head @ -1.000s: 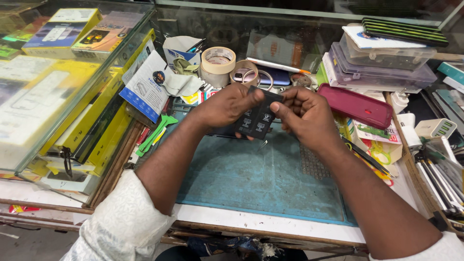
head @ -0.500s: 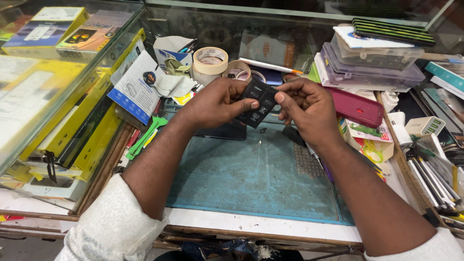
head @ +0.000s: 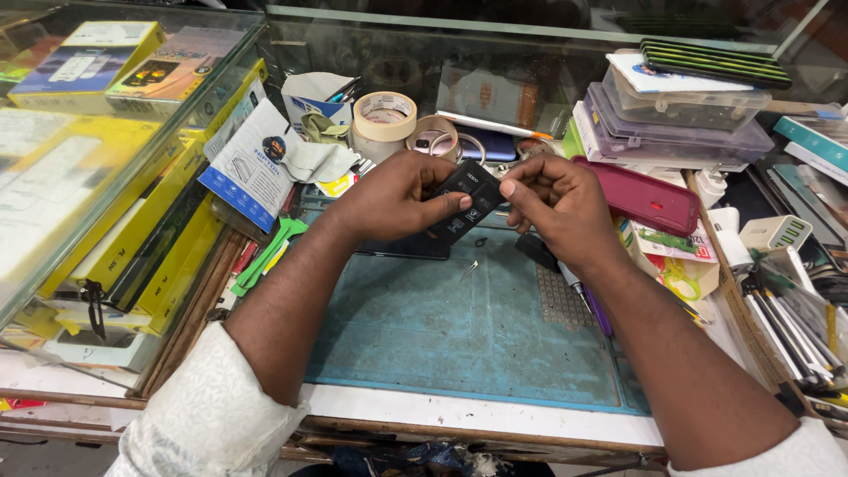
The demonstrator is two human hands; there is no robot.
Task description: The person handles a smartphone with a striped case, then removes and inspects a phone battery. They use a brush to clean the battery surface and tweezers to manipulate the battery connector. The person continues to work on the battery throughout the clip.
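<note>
While my left hand and right hand both pinch the black phone battery, it hangs tilted above the blue mat, near the tape rolls.

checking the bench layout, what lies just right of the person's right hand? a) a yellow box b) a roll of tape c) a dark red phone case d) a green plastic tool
c: the dark red phone case lies flat on the bench just beyond the right hand, while that hand and the left hand hold a small black part between them.
</note>
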